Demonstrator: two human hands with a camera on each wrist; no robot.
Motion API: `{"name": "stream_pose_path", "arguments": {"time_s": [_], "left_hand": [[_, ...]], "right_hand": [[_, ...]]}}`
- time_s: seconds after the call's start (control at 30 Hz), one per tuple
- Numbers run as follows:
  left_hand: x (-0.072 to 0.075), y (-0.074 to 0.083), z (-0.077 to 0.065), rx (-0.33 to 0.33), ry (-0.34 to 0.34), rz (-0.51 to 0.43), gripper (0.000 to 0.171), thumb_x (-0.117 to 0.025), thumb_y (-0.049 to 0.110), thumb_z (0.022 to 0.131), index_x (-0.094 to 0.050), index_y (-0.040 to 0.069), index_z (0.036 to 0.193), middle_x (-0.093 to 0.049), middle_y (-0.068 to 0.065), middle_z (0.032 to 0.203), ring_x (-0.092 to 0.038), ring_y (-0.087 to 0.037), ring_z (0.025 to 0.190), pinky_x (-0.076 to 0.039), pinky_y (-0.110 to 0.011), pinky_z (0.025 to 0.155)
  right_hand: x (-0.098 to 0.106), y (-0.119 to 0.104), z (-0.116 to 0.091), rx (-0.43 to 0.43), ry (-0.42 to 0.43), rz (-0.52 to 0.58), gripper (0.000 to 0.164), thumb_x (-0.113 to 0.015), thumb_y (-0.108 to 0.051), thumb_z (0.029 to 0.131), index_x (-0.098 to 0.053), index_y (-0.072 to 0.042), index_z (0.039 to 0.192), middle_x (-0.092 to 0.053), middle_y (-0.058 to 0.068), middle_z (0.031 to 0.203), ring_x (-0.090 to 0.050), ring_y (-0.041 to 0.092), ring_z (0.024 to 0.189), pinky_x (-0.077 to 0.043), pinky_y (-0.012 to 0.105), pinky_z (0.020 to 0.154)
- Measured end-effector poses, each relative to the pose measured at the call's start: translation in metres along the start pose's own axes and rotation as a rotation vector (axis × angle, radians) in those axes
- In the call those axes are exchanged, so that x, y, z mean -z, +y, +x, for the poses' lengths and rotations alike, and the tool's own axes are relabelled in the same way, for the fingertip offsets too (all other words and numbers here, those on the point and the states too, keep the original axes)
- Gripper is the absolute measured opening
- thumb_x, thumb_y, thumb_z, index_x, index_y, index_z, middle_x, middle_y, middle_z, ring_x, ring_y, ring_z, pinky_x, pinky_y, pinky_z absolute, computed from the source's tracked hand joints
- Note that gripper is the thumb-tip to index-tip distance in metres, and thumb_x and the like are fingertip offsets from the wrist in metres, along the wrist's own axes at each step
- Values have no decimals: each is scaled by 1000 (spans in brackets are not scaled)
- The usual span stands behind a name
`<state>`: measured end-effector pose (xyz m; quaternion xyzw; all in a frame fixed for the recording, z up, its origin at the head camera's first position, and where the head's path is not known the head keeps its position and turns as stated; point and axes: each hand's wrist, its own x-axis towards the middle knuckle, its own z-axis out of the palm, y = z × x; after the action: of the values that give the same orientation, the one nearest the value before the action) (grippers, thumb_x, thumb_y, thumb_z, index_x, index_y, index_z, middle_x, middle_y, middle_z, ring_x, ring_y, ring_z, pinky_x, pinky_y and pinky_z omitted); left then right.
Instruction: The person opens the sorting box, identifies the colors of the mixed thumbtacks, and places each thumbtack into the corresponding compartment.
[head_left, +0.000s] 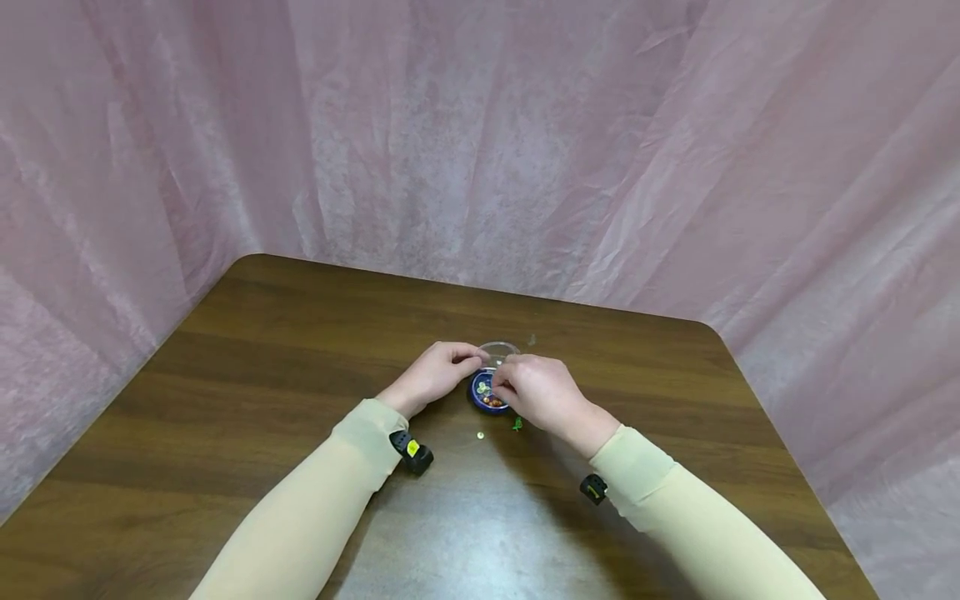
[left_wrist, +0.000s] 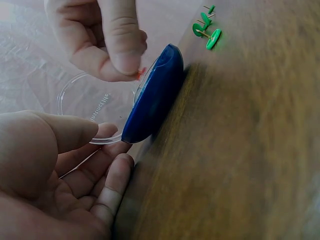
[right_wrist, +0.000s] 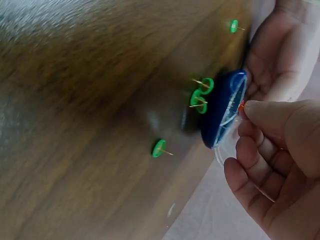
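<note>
A small round blue case (left_wrist: 160,95) stands on the table with its clear lid (head_left: 499,347) raised at the far side. Orange and pale green pieces show inside it in the head view. My left hand (head_left: 438,372) holds the lid's edge, thumb on one face and fingers behind. Above the case, my right hand (head_left: 542,392) pinches a red thumbtack (left_wrist: 141,73) between thumb and forefinger. Much of that tack is hidden by the fingertips. On the near side of the case lie several green thumbtacks (right_wrist: 202,94), some touching each other.
A lone green thumbtack (right_wrist: 159,148) lies right of the cluster, and another (right_wrist: 234,26) sits near the left hand, both with pins exposed. The brown wooden table (head_left: 300,308) ends at a pink curtain (head_left: 450,150) behind. Beyond the lid is a small pale spot (head_left: 532,340).
</note>
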<state>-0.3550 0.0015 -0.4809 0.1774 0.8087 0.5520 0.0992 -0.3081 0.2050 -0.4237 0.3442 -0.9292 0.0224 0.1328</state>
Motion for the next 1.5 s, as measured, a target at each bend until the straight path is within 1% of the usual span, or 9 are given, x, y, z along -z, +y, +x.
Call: {"name": "stream_pose_path", "arguments": {"time_s": [0.17, 0.33, 0.47, 0.57, 0.67, 0.83, 1.03, 1.3, 1.5], "left_hand": [[0, 1, 0, -2, 3, 6, 28, -58, 30, 101, -72, 18, 123, -66, 10, 122, -55, -13, 121, -40, -36, 103], [0, 1, -2, 11, 8, 12, 27, -59, 31, 101, -73, 21, 121, -66, 12, 120, -56, -12, 120, -40, -36, 103], [-1, 1, -4, 19, 5, 13, 28, -59, 32, 100, -72, 21, 122, -66, 12, 121, -55, -12, 121, -39, -36, 104], [-1, 1, -4, 25, 2, 6, 29, -59, 33, 101, -72, 21, 123, -65, 12, 121, -54, -12, 122, -38, -37, 104], [0, 1, -4, 26, -1, 2, 29, -59, 33, 101, -72, 20, 123, -65, 11, 121, -55, -12, 121, -39, -36, 104], [3, 2, -5, 28, -1, 5, 29, -58, 32, 101, -72, 20, 123, -65, 11, 121, -55, -12, 120, -39, -36, 103], [3, 0, -6, 40, 7, 11, 27, -59, 33, 101, -72, 23, 122, -65, 12, 121, -55, -13, 121, -38, -38, 104], [3, 2, -6, 40, 13, -8, 27, -59, 33, 101, -73, 21, 121, -66, 11, 120, -55, -13, 120, -39, -36, 103], [2, 2, -6, 48, 13, -11, 27, -59, 32, 101, -73, 20, 121, -66, 12, 119, -55, -13, 121, -38, -35, 104]], "right_hand": [[-4, -1, -2, 9, 8, -21, 12, -72, -21, 88, -69, -27, 78, -59, -16, 81, -56, 7, 69, -48, 31, 59], [-4, -2, -4, 9, -18, -23, 8, -72, -25, 89, -73, -27, 82, -62, -15, 83, -61, 8, 75, -50, 32, 64], [-1, -4, -8, 3, -19, -10, 6, -71, -26, 90, -75, -27, 86, -64, -15, 87, -63, 7, 80, -51, 32, 67], [3, -7, -11, 3, -10, 7, 5, -72, -26, 90, -75, -27, 86, -62, -15, 86, -61, 5, 79, -50, 30, 66], [6, -12, -15, 32, -7, 31, 3, -73, -28, 89, -73, -28, 86, -62, -16, 87, -59, 4, 78, -50, 29, 66], [8, -24, -20, 120, -31, 67, 5, -74, -27, 88, -71, -29, 85, -61, -17, 89, -58, 4, 80, -50, 29, 67], [3, -31, -21, 197, -58, 77, 5, -75, -29, 87, -72, -27, 85, -61, -15, 89, -59, 3, 81, -51, 28, 72], [-4, -36, -21, 228, -59, -7, 4, -76, -26, 85, -73, -27, 83, -61, -15, 86, -60, 2, 80, -51, 28, 71], [-8, -38, -22, 228, -41, -20, 10, -73, -22, 84, -68, -27, 77, -54, -15, 78, -56, 3, 71, -49, 28, 66]]}}
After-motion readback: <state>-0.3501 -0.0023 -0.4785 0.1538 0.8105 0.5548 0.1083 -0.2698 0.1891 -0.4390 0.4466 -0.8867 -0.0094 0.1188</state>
